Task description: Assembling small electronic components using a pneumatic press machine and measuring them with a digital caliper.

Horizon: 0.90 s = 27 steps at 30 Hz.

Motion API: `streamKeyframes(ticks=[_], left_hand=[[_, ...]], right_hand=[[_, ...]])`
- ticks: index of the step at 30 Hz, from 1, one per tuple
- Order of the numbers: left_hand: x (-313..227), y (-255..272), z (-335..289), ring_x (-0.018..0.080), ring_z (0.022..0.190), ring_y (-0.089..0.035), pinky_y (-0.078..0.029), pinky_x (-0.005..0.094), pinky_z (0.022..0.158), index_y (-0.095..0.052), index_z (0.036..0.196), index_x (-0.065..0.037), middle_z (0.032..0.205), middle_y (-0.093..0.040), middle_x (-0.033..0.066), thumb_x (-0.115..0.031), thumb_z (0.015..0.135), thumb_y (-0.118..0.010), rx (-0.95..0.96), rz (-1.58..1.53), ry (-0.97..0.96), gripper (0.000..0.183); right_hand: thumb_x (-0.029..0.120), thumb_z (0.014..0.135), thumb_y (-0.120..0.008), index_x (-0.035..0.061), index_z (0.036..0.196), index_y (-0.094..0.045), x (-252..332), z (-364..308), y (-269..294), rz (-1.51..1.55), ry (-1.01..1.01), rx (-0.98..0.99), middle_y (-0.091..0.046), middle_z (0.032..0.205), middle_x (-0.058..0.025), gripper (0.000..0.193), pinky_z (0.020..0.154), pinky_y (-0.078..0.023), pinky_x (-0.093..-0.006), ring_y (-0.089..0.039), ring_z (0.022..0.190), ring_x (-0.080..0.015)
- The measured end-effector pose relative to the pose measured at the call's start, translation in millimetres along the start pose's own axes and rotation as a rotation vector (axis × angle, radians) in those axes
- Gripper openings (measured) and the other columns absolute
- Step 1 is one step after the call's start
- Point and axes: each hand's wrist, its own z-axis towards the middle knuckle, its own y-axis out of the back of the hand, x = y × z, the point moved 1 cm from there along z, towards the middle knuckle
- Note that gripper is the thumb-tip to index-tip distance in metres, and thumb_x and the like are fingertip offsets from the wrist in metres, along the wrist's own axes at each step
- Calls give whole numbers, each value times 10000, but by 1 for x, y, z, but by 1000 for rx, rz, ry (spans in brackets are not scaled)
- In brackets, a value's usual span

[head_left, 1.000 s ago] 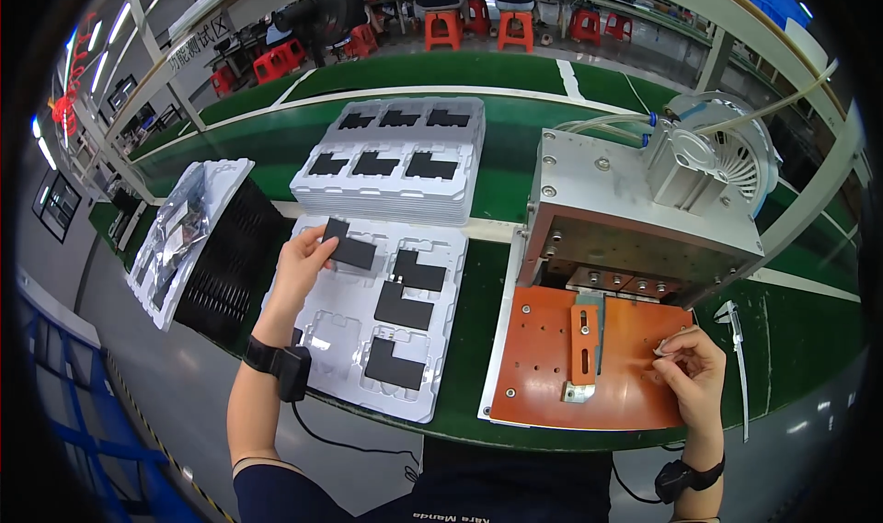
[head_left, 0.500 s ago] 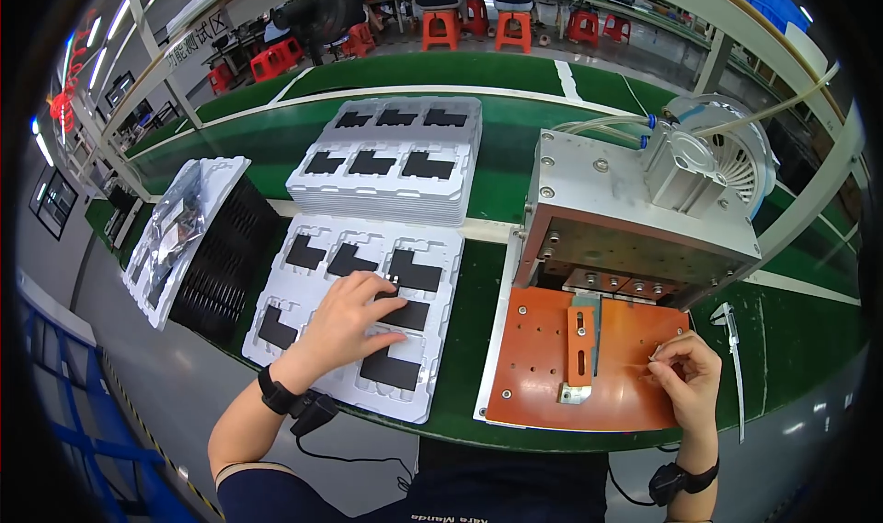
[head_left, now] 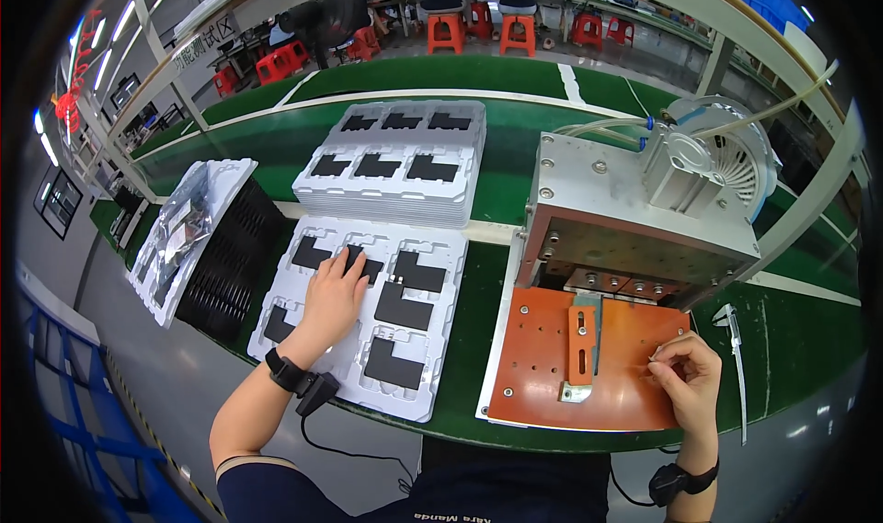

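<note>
My left hand (head_left: 333, 298) reaches over the near white plastic tray (head_left: 348, 387), its fingers stretched out. Its fingertips rest on a flat black L-shaped piece (head_left: 370, 269) in the upper middle pocket, partly covering it. Other black pieces of that shape lie in pockets around the hand, such as one at the upper right (head_left: 420, 273) and one at the lower right (head_left: 394, 367). Over the right edge of an orange plate (head_left: 533, 403), the thumb and fingers of my right hand (head_left: 688, 376) are pinched together. Whatever is between them is too small to make out.
Behind the near tray stands a stack of white trays (head_left: 386, 206) holding black pieces. A tilted tray with a clear bag (head_left: 184, 224) leans on a black slotted crate (head_left: 230, 265) at left. A metal press (head_left: 598, 192) rises behind the orange plate; a caliper (head_left: 733, 339) lies at right.
My left hand has moved left and away from me, from the tray's right column to the upper middle piece, its fingers straightening. My right hand stays put.
</note>
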Motion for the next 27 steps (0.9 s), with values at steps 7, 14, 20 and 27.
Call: streamKeyframes(ticks=[7, 14, 20, 27], left_hand=[[6, 9, 14, 332, 1091, -517, -429, 409, 899, -645, 1181, -81, 1170, -584, 149, -235, 825, -696, -30, -42, 19, 391], [-45, 50, 9, 282, 1089, -530, -433, 399, 921, -662, 1076, -75, 1130, -613, 83, -257, 740, -765, 107, -310, -495, 396], [-64, 46, -9, 244, 1111, -528, -428, 398, 957, -627, 1138, -96, 1119, -612, 50, -231, 753, -741, 114, -109, -580, 423], [-78, 50, -11, 283, 987, -522, -435, 400, 870, -674, 1104, -85, 1017, -593, 63, -126, 659, -779, 142, -245, -488, 460]], right_hand=[[-51, 740, -720, -5, 810, -642, -1, 1, 0, -36, 4, 20, -602, 799, -51, 115, 604, -457, -193, -568, 662, -82], [-47, 727, -728, -2, 800, -644, 3, 0, 1, -28, -7, 27, -607, 794, -54, 120, 603, -456, -198, -572, 678, -90], [-31, 728, -736, -2, 799, -646, 2, 0, -1, -27, -21, 13, -616, 799, -58, 118, 603, -454, -205, -572, 679, -100], [5, 764, -741, -2, 823, -667, 2, 4, 9, -88, 96, 71, -634, 796, -58, 95, 603, -469, -218, -601, 682, -115]])
